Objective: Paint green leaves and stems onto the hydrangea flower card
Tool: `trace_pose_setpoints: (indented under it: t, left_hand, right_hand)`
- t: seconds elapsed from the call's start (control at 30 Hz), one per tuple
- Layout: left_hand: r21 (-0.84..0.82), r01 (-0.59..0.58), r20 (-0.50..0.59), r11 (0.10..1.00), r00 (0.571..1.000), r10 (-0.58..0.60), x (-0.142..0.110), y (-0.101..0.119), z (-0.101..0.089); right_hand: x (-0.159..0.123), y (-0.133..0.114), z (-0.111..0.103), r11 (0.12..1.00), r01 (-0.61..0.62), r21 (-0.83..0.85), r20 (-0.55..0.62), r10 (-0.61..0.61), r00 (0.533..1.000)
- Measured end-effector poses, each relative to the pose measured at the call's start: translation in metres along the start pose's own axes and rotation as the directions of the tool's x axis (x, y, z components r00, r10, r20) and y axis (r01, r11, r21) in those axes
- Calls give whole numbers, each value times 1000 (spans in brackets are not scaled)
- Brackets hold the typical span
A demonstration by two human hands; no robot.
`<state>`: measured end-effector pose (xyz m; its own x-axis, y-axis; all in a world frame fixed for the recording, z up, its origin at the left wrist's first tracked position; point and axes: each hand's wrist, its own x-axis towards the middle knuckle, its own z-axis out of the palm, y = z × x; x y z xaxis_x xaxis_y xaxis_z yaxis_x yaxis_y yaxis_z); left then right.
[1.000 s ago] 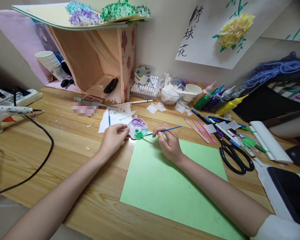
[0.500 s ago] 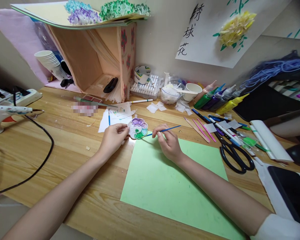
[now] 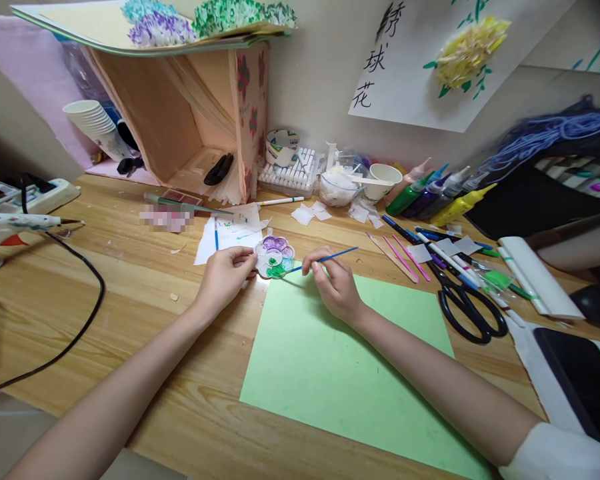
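Observation:
My left hand (image 3: 229, 275) pinches the left rim of a small flower-shaped paint palette (image 3: 274, 244) with purple, green and teal paint in its wells. Between the fingers of my right hand (image 3: 334, 283) is a thin blue paintbrush (image 3: 336, 254), its tip down at the green well on the palette's lower right. A light green sheet of paper (image 3: 330, 373) lies beneath my right hand and forearm, its top edge close to the palette. Left of the palette, a second blue brush (image 3: 217, 233) rests on a paint-marked white paper (image 3: 207, 245).
Black-handled scissors (image 3: 470, 313), pens and pink sticks (image 3: 404, 257) lie to the right, beside a dark phone (image 3: 575, 373). Paint bottles (image 3: 463, 205), a paper cup (image 3: 384, 179) and a marker box (image 3: 287, 175) stand at the back. A glue gun (image 3: 20, 223) with its black cord is at left.
The view has shifted slightly. Both hands, the palette and the brush stay in nearly the same positions, the brush tip still at the green well.

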<state>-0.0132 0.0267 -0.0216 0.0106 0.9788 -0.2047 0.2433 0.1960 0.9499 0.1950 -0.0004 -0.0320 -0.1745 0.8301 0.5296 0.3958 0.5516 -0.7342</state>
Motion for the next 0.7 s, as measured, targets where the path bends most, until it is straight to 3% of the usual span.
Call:
trace_pose_setpoints:
  t: [0.1,0.23,0.33,0.47,0.6,0.7]
  left_hand:
    - [9,1,4,1000,1000,-2,0,-1,0]
    - [21,-2,2,1000,1000,2,1,-1,0]
    - [19,-6,2,1000,1000,6,0,0,0]
    - [6,-5,2,1000,1000,5,0,0,0]
    - [2,11,-3,1000,1000,-11,0,1,0]
    - [15,12,4,1000,1000,-12,0,2,0]
  right_hand:
    - [1,0,0,1000,-16,-17,-76,14,997]
    - [1,-2,-1,998,50,-24,-11,-50,999]
    - [1,-2,-1,1000,11,-26,-72,-12,997]
    - [1,2,1,988,-128,85,-88,136,987]
    - [4,10,4,903,-318,291,-116,363,925]
    - [7,13,3,873,-371,317,-144,430,891]
